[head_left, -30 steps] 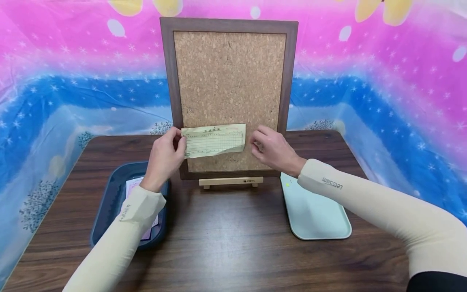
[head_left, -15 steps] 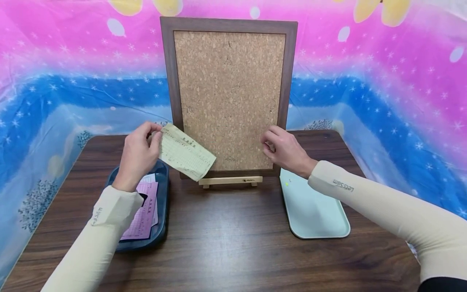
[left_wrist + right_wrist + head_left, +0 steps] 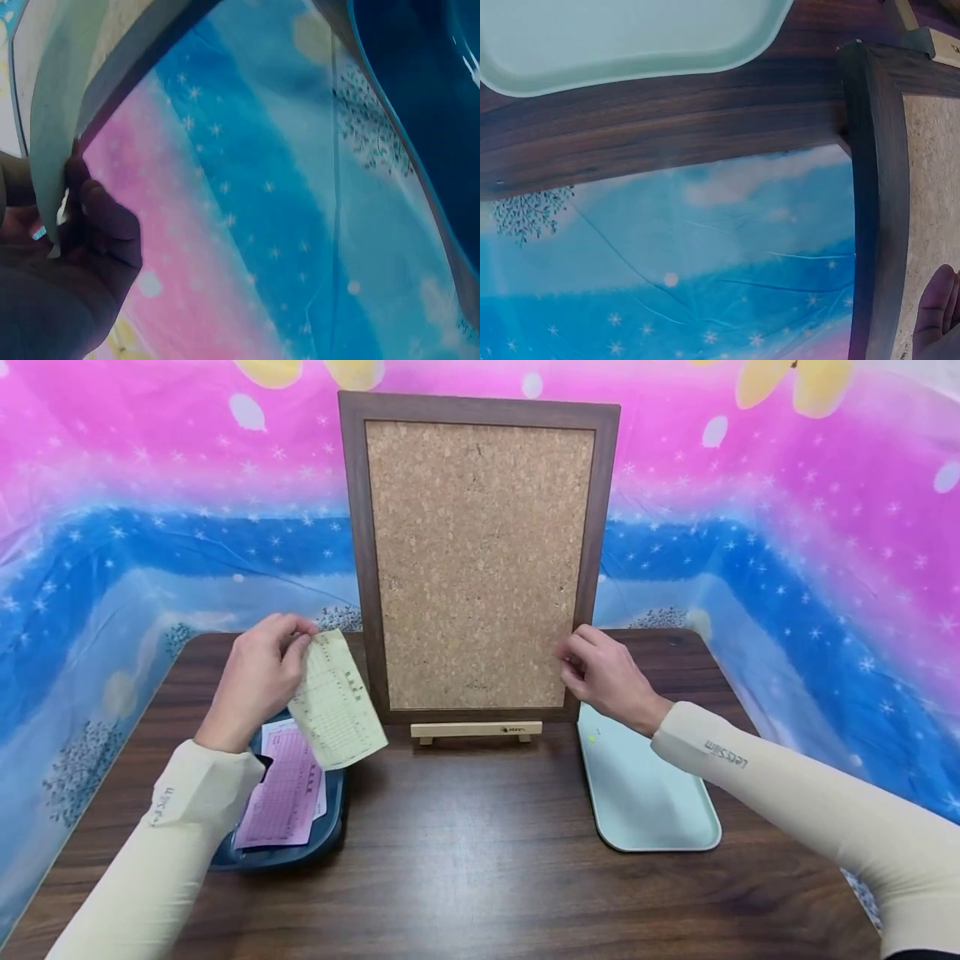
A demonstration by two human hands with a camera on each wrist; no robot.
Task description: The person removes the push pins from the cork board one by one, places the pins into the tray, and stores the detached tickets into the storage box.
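My left hand (image 3: pixel 262 668) pinches a pale green-yellow ruled form slip (image 3: pixel 339 702) by its upper corner. The slip hangs tilted beside the left edge of the framed cork board (image 3: pixel 480 560), apart from it. In the left wrist view the slip (image 3: pixel 56 112) stands edge-on between thumb and fingers. My right hand (image 3: pixel 607 672) is at the board's lower right frame, its fingers curled with the tips drawn together. Whether something small is between those fingertips is hidden. Only part of the right hand (image 3: pixel 937 311) shows in the right wrist view.
Below my left hand a dark blue tray (image 3: pixel 333 827) holds pink and white form slips (image 3: pixel 281 789). A pale green tray (image 3: pixel 652 802) with a tiny yellow item (image 3: pixel 592 738) lies at the right. The board stands on a small wooden stand (image 3: pixel 476 729).
The slip has come away from the board's front, swinging down and left with my left hand. My right hand has moved slightly right, to the board's frame.
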